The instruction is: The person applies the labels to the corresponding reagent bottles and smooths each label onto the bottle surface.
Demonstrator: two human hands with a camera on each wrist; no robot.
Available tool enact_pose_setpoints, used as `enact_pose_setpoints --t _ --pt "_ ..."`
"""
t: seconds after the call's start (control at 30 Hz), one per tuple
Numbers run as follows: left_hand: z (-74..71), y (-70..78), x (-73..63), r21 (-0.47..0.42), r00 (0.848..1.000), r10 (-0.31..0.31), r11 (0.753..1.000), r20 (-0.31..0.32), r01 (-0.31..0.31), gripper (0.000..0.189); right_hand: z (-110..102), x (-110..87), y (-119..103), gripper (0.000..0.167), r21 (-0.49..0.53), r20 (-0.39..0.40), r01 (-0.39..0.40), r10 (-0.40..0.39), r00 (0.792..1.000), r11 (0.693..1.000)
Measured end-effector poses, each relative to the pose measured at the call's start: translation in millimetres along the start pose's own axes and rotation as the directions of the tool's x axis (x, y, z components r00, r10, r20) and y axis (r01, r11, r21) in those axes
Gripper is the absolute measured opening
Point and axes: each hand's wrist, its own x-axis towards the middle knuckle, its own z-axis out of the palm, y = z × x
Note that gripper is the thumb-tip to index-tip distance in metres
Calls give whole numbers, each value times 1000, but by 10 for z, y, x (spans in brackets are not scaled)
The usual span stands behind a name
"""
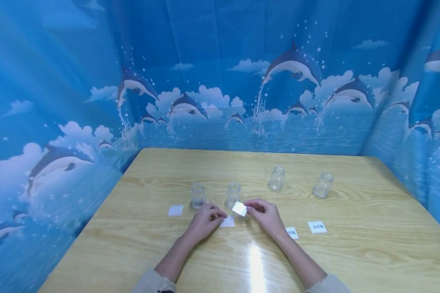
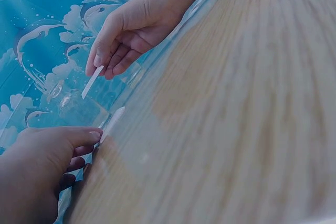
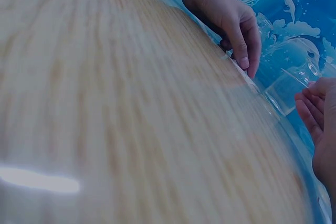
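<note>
In the head view my right hand [image 1: 267,215] pinches a small white paper card [image 1: 240,208] by its edge between thumb and fingers, raised off the table. Seen edge-on in the left wrist view, that raised card [image 2: 92,82] is a thin strip. My left hand [image 1: 204,221] is low at the table, its thumb and forefinger gripping the edge of a second white card [image 1: 227,221]. Just behind the two hands stand clear glass jars, one [image 1: 198,195] beyond the left hand and another [image 1: 233,194] beyond the raised card.
Another white card [image 1: 175,210] lies on the left. Right of the right hand lie two cards with dark printed characters, one [image 1: 291,232] partly behind the forearm, the other [image 1: 317,227] in full view. Two more glass jars [image 1: 277,178] [image 1: 323,185] stand farther back on the wooden table [image 1: 370,244].
</note>
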Motion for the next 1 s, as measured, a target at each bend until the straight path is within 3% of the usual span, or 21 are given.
enact_pose_setpoints --t 0.2,0.33,0.4,0.5,0.6,0.67,0.83,1.0 --pt "7 9 5 -12 999 20 1000 -36 -20 8 3 0 21 15 16 8 -3 3 1000 1000" --pt "26 15 19 -47 991 70 996 -116 -76 8 12 3 24 15 12 -1 -7 7 1000 1000" --pt "40 26 29 -43 974 138 988 -179 -148 10 17 -1 20 15 5 -3 -8 8 1000 1000" --pt "67 71 48 12 922 283 957 -263 -291 14 22 -9 17 15 -5 3 -19 19 1000 1000" --pt "108 120 72 95 864 411 911 -291 -402 20 28 -18 11 15 -12 16 -29 29 999 999" --pt "139 149 89 139 842 460 888 -282 -439 22 29 -19 10 16 -19 23 -25 25 999 1000" --pt "218 211 128 179 823 501 865 -267 -469 23 30 -15 2 16 -28 38 -15 16 999 999" --pt "276 256 151 169 827 495 869 -265 -465 19 30 -21 -56 18 -9 73 -30 30 997 1000"
